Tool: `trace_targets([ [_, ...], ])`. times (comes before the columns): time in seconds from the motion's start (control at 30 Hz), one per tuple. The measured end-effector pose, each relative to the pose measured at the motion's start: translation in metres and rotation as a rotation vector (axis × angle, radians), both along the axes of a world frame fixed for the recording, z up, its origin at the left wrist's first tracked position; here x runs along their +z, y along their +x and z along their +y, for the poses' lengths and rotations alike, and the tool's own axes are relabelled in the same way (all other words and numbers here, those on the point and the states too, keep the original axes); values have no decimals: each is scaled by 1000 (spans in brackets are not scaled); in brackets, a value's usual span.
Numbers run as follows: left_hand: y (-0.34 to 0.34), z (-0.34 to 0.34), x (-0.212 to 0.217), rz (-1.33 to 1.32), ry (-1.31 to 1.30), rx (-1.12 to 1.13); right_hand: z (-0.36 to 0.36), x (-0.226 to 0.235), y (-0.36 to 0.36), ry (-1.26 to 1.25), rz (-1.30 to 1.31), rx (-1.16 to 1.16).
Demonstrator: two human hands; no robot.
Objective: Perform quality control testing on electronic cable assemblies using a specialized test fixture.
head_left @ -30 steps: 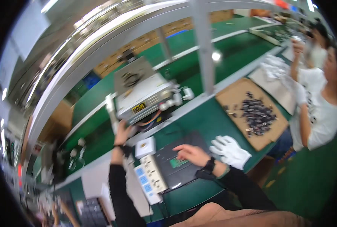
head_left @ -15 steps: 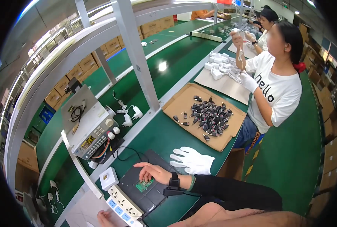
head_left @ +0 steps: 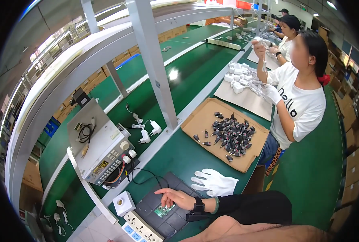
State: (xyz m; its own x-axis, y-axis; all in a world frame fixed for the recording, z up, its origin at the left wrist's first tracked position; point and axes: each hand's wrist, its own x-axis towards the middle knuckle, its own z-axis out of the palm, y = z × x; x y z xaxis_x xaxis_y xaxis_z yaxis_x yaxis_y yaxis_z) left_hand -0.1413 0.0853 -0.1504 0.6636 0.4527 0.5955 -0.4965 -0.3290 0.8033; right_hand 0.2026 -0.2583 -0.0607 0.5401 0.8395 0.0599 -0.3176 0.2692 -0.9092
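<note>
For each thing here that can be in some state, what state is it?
Circuit board: flat on the black mat
Right hand: loosely bent over the board, contact unclear
White glove: empty, lying flat
Bench instrument: display lit
Power strip: visible sockets empty
Cardboard tray: holding piled black connectors
Two white adapters: prongs bare, unplugged

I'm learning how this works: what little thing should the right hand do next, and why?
Maybe the right hand should steady the green circuit board by its edge: the board lies on the black mat, partly covered by that hand, though I can't tell whether they touch.
</note>
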Motion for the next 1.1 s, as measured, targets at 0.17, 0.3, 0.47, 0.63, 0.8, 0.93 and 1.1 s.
trace_targets([
  [0.17,-3,-39,15,145,-719,500,0,1,-4,-19,-19,19],
  [0.3,3,-41,16,202,-664,543,3,-4,-4,-23,-23,12],
  [0.47,24,-47,32,289,-586,567,7,-2,-4,-15,-65,-11],
  [0.63,39,-56,51,370,-469,573,6,9,-1,-2,-132,-3],
  [0.8,32,-54,43,399,-416,547,11,1,-1,-22,-253,-35],
  [0.93,40,-55,37,367,-415,493,0,-2,5,-54,-230,-41],
  [1.1,36,-71,53,317,-505,553,2,4,2,-76,-246,9],
])
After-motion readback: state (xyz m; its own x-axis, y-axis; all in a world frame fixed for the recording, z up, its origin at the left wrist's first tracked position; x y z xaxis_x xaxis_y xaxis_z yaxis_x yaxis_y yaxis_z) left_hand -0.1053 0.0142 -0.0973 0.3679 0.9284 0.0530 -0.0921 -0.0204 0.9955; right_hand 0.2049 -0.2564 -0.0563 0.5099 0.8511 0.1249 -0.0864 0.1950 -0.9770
